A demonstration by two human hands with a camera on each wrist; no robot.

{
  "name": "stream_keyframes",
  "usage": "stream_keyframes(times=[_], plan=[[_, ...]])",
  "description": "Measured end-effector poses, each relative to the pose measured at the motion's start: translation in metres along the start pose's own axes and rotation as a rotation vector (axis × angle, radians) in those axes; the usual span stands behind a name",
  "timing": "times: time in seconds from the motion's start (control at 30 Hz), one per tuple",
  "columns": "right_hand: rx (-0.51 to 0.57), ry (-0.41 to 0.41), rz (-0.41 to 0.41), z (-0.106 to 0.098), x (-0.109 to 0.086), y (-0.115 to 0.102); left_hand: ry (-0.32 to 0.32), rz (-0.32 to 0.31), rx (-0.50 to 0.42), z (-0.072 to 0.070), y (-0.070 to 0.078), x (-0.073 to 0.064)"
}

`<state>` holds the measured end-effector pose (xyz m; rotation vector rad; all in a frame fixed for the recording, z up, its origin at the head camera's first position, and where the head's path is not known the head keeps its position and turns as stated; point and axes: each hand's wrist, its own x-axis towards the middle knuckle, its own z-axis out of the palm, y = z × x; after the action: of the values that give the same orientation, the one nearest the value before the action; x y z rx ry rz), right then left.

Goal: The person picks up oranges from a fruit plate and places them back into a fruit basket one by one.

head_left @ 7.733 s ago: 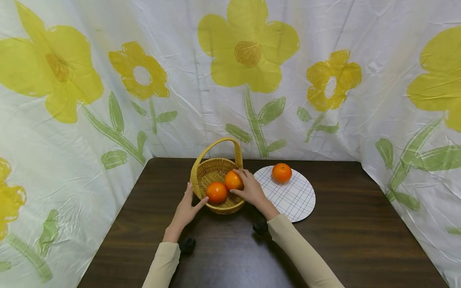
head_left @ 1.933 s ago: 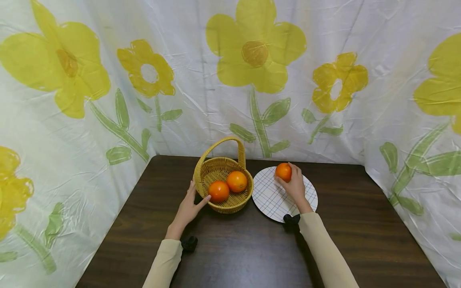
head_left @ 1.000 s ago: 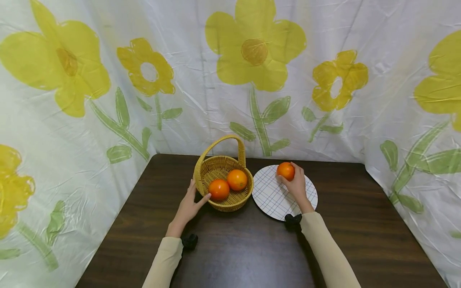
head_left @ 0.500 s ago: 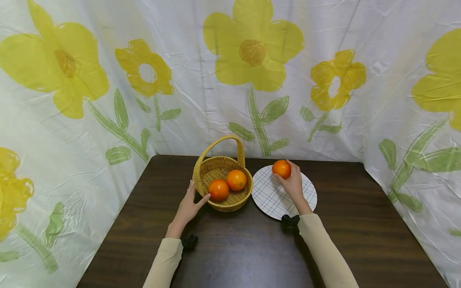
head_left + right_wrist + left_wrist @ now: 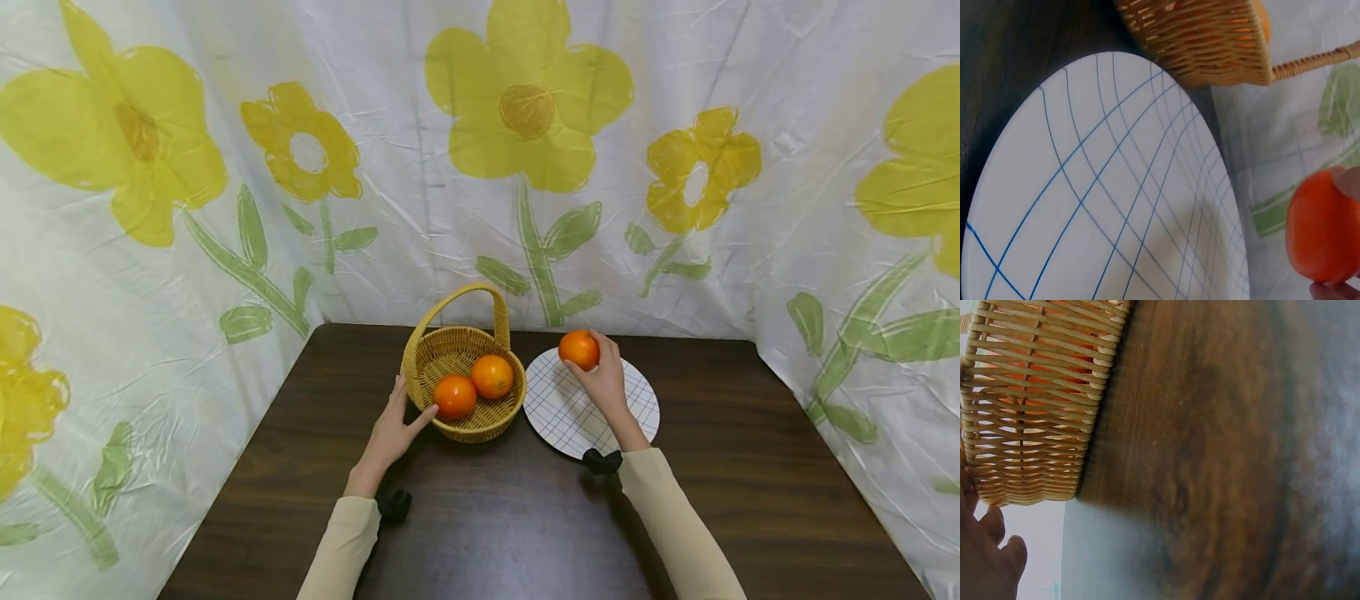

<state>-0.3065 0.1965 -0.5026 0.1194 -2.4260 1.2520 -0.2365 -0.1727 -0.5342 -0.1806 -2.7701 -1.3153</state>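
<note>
My right hand [image 5: 606, 379] grips an orange [image 5: 579, 350] between thumb and fingers, over the far part of a round white plate [image 5: 570, 417] with blue grid lines. In the right wrist view, that orange [image 5: 1322, 228] is up off the plate, with fingertips at its top and bottom. A yellow wicker basket [image 5: 468, 433] stands left of the plate, and two oranges [image 5: 492, 377] lie side by side in it. My left hand [image 5: 386, 435] holds the basket's near left side, thumb at the front rim, fingers along the outer wall. Some of its fingers [image 5: 1013, 556] show below the basket wall.
The dark wooden table [image 5: 480, 525] extends in front and to both sides. Behind it hangs a white curtain [image 5: 405, 208] with yellow flowers. An arched handle [image 5: 457, 293] rises above the basket. A black wrist camera [image 5: 602, 462] sits under the right wrist.
Earlier my right hand was on an orange in the basket; it let go and took the one on the plate. Over the last second that orange has moved up and left. The left hand stays put.
</note>
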Motion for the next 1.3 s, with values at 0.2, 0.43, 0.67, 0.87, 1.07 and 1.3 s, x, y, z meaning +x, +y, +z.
stream_keyframes(times=[0.2,0.43,0.67,0.87,1.07,1.3], plan=[[0.009,-0.005,-0.018,-0.002,-0.002,-0.008,-0.005,-0.009,0.003,0.0,0.0,0.001],[0.021,-0.008,-0.048,-0.002,-0.004,-0.016,-0.005,-0.008,-0.002,0.0,0.0,0.0],[0.043,-0.017,-0.074,-0.002,-0.006,-0.026,-0.001,0.001,-0.01,0.001,-0.001,-0.001],[0.062,-0.03,-0.099,-0.002,-0.007,-0.036,-0.001,0.002,-0.012,0.001,-0.001,-0.001],[0.061,-0.043,-0.12,-0.002,-0.009,-0.043,-0.003,-0.002,-0.01,0.001,0.0,-0.001],[0.064,-0.058,-0.157,-0.003,-0.011,-0.053,-0.003,-0.009,-0.007,0.001,0.0,-0.002]])
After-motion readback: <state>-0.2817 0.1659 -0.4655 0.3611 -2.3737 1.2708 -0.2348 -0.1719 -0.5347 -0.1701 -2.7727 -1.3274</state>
